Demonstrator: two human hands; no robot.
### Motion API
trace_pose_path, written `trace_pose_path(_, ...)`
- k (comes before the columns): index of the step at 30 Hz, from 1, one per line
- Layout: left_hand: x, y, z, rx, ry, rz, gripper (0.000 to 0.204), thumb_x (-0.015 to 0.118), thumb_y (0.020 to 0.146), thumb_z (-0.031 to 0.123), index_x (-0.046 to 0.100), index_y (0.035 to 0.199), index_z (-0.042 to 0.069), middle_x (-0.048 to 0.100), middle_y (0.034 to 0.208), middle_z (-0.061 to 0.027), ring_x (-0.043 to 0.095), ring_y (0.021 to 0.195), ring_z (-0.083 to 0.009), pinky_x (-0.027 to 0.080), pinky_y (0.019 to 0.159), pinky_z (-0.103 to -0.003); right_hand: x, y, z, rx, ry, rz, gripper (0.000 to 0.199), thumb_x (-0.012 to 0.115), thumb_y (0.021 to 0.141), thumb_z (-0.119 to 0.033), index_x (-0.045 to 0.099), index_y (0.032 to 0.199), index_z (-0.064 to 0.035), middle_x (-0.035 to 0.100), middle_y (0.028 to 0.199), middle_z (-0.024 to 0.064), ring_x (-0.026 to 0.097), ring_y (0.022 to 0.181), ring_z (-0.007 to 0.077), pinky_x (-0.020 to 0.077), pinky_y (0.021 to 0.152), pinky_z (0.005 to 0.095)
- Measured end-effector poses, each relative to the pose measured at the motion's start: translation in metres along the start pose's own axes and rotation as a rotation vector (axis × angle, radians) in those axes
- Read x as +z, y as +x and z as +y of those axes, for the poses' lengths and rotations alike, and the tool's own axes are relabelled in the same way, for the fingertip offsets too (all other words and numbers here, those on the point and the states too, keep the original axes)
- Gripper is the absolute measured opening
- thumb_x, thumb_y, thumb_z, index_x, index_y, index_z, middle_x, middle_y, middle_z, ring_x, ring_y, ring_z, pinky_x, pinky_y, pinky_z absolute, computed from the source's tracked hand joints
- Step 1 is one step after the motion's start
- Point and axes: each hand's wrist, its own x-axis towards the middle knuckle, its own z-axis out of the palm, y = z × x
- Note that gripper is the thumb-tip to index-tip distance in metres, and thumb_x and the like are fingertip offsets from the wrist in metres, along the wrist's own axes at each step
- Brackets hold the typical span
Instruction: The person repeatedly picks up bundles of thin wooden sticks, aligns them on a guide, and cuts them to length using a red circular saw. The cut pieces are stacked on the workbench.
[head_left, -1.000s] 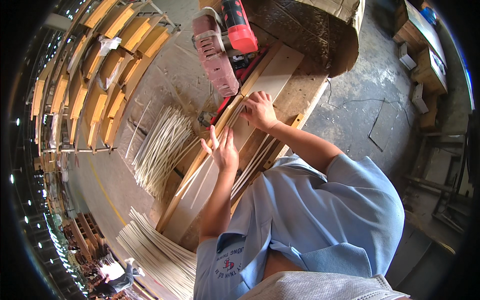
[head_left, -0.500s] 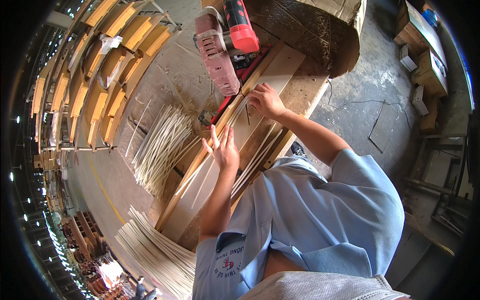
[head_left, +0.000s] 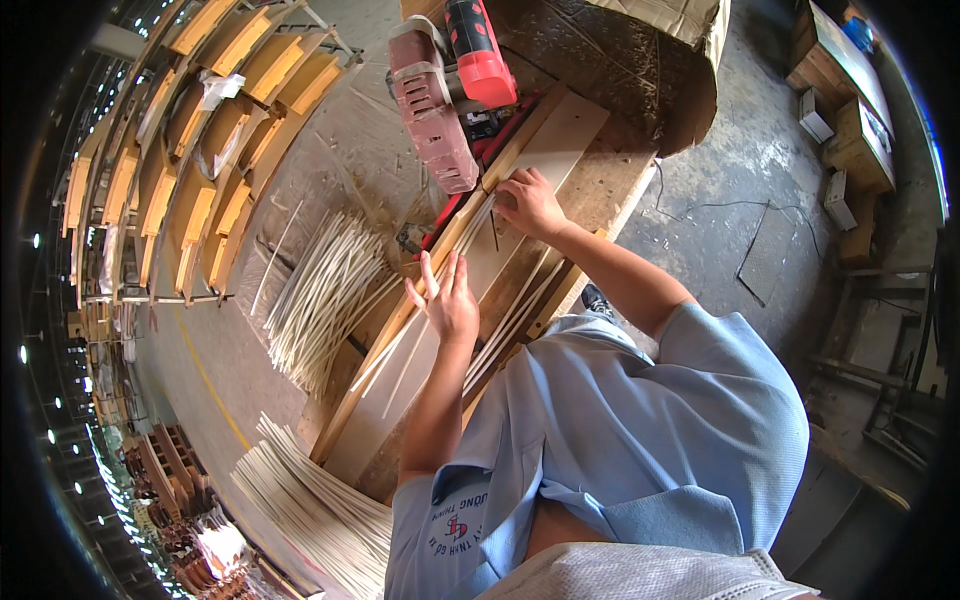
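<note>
Several thin white strips [head_left: 402, 345] lie side by side along a wooden fence [head_left: 376, 352] on the workbench. My left hand [head_left: 450, 305] rests on them with its fingers stretched and apart, pressing toward the fence. Further up, my right hand [head_left: 530, 203] has its fingers bent round the far ends of the strips; its fingertips are partly hidden. Just beyond that hand stands a red and grey power saw [head_left: 440, 115], its dusty guard close to the fence. The blade does not show.
Left of the fence lies a loose pile of white strips [head_left: 325, 300], with a longer bundle [head_left: 310, 495] nearer me. More strips [head_left: 515, 322] lie along the bench's near side. A large cardboard box [head_left: 690, 90] stands behind the saw. A shelf rack [head_left: 215, 150] holds wooden parts.
Both hands and the strips stay almost where they were. A small distant figure at the lower left has gone out of view.
</note>
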Motion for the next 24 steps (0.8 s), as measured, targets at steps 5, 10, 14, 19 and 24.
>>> trace_pose_path(5,0.0008,0.0002,0.0007,-0.006,0.009,0.005,0.048,0.068,0.091,0.007,0.066,0.137,0.018,0.061,0.151,0.0063,0.031,0.158,-0.0355,0.011,0.121,-0.071,0.0017,-0.0003,-0.0029,0.006,-0.042,-0.001,0.033,0.081,0.081,-0.027,0.076,0.109,-0.0110,0.066,0.105,0.0090,0.058,0.105,0.0329,0.0495,0.096,0.0433)
trace_pose_path(10,0.0018,-0.0002,0.0011,-0.002,0.014,0.020,0.048,0.068,0.090,0.007,0.066,0.137,0.019,0.061,0.151,0.0062,0.031,0.158,-0.0355,0.013,0.121,-0.071,0.0011,0.0002,-0.0047,0.012,-0.041,0.003,0.034,0.080,0.081,-0.028,0.077,0.110,-0.0112,0.068,0.106,0.0080,0.058,0.105,0.0322,0.0493,0.096,0.0435)
trace_pose_path(14,0.0014,-0.0003,0.0011,-0.004,0.011,0.023,0.048,0.069,0.090,0.007,0.066,0.137,0.019,0.061,0.151,0.0063,0.032,0.158,-0.0354,0.014,0.121,-0.071,0.0010,-0.0006,-0.0060,0.001,-0.038,0.018,0.033,0.081,0.081,-0.027,0.078,0.110,-0.0113,0.069,0.106,0.0071,0.058,0.105,0.0318,0.0491,0.097,0.0428)
trace_pose_path(19,0.0014,0.0001,0.0008,-0.010,0.007,0.023,0.047,0.068,0.090,0.007,0.067,0.136,0.019,0.061,0.151,0.0066,0.032,0.157,-0.0358,0.015,0.120,-0.071,0.0028,-0.0012,-0.0047,0.017,-0.036,0.018,0.031,0.082,0.079,-0.025,0.080,0.108,-0.0137,0.071,0.111,0.0027,0.058,0.107,0.0295,0.0480,0.100,0.0422)
trace_pose_path(24,0.0019,-0.0002,0.0004,-0.015,-0.016,0.031,0.045,0.066,0.092,0.007,0.068,0.135,0.020,0.062,0.149,0.0066,0.033,0.156,-0.0367,0.017,0.118,-0.074,0.0038,-0.0016,-0.0029,-0.026,-0.020,0.047,0.031,0.081,0.082,-0.027,0.080,0.109,-0.0122,0.069,0.104,0.0057,0.058,0.103,0.0305,0.0491,0.097,0.0418)
